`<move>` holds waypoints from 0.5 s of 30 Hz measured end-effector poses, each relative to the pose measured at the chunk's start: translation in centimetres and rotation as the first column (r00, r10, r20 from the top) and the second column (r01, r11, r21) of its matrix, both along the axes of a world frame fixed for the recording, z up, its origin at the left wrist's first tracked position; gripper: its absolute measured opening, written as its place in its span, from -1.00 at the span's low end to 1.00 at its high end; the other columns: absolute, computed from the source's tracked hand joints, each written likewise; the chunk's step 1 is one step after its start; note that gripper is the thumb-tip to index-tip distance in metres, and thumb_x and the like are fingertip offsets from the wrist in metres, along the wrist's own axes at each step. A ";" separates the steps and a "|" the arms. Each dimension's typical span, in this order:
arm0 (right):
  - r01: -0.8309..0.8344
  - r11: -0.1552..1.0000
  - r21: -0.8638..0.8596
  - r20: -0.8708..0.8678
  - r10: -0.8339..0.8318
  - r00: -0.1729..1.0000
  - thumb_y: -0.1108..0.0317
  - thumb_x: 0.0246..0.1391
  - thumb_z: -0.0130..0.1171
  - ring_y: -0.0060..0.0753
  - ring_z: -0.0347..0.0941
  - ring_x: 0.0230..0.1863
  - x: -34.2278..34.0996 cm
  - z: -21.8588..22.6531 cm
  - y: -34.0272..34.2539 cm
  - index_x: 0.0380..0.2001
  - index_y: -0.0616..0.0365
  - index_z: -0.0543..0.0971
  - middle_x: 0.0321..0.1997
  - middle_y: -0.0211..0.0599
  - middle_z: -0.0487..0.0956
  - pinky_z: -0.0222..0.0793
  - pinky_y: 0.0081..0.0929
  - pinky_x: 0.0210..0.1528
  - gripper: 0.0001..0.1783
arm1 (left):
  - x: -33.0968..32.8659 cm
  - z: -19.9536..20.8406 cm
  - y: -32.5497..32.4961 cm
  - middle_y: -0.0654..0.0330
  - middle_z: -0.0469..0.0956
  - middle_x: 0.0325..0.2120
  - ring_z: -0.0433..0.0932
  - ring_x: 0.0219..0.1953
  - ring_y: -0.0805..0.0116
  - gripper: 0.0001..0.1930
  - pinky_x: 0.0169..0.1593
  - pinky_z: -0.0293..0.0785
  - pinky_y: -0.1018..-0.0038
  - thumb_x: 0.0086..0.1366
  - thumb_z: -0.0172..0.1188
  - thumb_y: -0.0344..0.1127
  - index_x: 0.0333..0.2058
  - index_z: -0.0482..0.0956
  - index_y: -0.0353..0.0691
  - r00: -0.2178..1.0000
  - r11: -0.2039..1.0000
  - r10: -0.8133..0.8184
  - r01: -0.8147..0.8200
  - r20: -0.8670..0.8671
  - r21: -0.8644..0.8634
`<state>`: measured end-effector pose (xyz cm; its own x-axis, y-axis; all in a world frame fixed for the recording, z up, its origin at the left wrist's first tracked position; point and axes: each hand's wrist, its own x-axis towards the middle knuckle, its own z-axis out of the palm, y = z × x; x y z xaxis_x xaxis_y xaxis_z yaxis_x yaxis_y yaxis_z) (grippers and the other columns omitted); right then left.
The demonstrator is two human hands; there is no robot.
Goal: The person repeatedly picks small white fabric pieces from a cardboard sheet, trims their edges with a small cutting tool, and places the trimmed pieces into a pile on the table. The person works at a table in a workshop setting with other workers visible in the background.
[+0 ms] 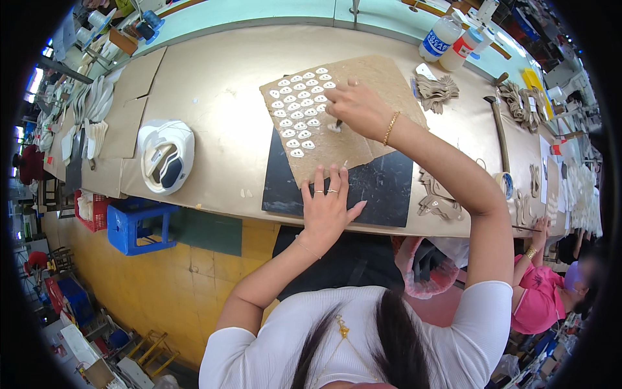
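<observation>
"How do the white pieces (297,115) look?"

"Small rounded triangles with dark holes, in slanting rows on a brown sheet (357,148) near the tabletop's (227,97) front edge."

"What's gripped?"

"Right hand (355,111) clasps a dark tool (339,123); left hand (326,206) lies flat, fingers spread."

Near the middle of the frame, the sheet (391,76) lies over the board (389,194) on the table (220,84), with rows of small pieces (297,153) on its left half, the right hand (353,109) over its middle and the left hand (326,207) at its lower edge. To the left stands a container (186,139), while in the upper right two bottles, one (440,37) left of the other (461,50), stand behind a bundle of strips (437,92), with a long-handled tool (501,136) further right. At lower left, below the table's edge, a stool (126,227) stands just right of a basket (99,217).
</observation>
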<state>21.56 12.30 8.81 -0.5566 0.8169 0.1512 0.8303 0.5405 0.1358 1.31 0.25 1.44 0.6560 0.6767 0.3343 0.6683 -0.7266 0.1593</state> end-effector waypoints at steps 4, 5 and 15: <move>-0.003 1.000 -0.021 -0.017 0.002 1.000 0.40 -0.06 0.23 -0.40 0.51 -0.12 0.3 0.1 -2.3 -0.45 0.01 0.68 -0.28 -0.44 0.53 0.39 -0.36 -0.03 -0.92 | 0.0 0.2 0.1 -0.01 0.36 0.17 0.26 0.26 -0.10 -0.19 0.20 0.20 -0.08 0.15 0.30 0.23 0.19 0.45 -0.30 1.000 1.000 0.004 -0.004 -0.007 -0.004; -0.004 1.000 -0.026 -0.021 0.004 1.000 0.40 -0.07 0.24 -0.40 0.52 -0.13 0.5 0.1 -2.8 -0.46 0.00 0.69 -0.29 -0.45 0.55 0.40 -0.35 -0.04 -0.92 | -0.1 0.2 0.1 -0.01 0.36 0.16 0.26 0.27 -0.08 -0.18 0.21 0.19 -0.08 0.15 0.29 0.24 0.20 0.44 -0.29 1.000 1.000 0.002 -0.002 -0.008 -0.006; 0.086 0.989 -0.121 -0.205 -0.110 0.972 0.43 -0.06 0.22 -0.36 0.50 -0.15 1.3 0.8 -5.3 -0.41 0.06 0.68 -0.34 -0.38 0.49 0.37 -0.32 -0.04 -0.89 | -1.6 0.6 1.2 -0.04 0.32 0.02 0.26 0.16 -0.06 -0.41 0.20 0.22 0.06 0.14 0.43 -0.09 0.08 0.51 -0.24 0.945 0.966 0.112 -0.031 0.306 -0.257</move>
<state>22.90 6.97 9.65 -0.4379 0.8842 0.1623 0.8835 0.4567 -0.1040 -0.27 1.42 2.07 0.4907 0.8051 0.3331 0.6029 -0.5898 0.5372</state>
